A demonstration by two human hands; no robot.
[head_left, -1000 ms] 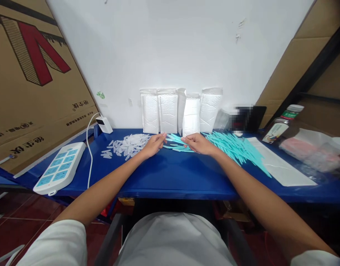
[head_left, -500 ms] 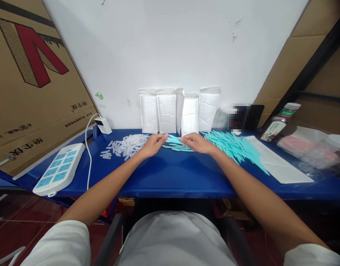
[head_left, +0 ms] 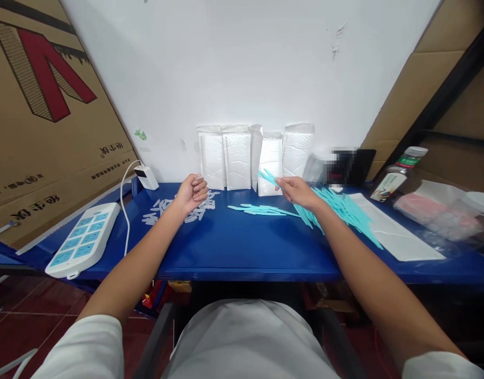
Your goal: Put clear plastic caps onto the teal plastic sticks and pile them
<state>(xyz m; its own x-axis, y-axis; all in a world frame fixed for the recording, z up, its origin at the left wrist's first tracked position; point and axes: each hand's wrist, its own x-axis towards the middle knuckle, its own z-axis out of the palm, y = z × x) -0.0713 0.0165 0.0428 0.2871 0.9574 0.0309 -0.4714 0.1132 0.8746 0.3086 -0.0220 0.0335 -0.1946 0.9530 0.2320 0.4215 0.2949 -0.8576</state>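
Turquoise sticks (head_left: 267, 177), slim, flat and tapering toward the end, in a single even colour; the few in the grasp form a narrow, slightly splayed bundle. They are raised above the blue tabletop (head_left: 249, 250), their free ends directed leftward and away from the wearer, in front of a row of white padded envelopes (head_left: 237, 160) propped against the wall. The right hand (head_left: 299, 192) pinches the bundle near its lower end between thumb and fingers. Further sticks of the same kind lie in two places: a small, loosely parallel group (head_left: 262, 210) on the tabletop between the hands, and a dense, criss-crossed heap (head_left: 346, 213) beneath and beyond the right hand. The left hand (head_left: 193, 192) is turned with its fingers curled inward, above a scatter of translucent whitish strips (head_left: 200, 213); whether it encloses anything cannot be told. Right of the heap, a flat white sheet (head_left: 402, 231) extends toward the table's near edge, with a dark bottle (head_left: 395, 176) behind it. Far left, a white power strip (head_left: 84, 239) with blue socket faces rests near the cardboard (head_left: 44, 142).
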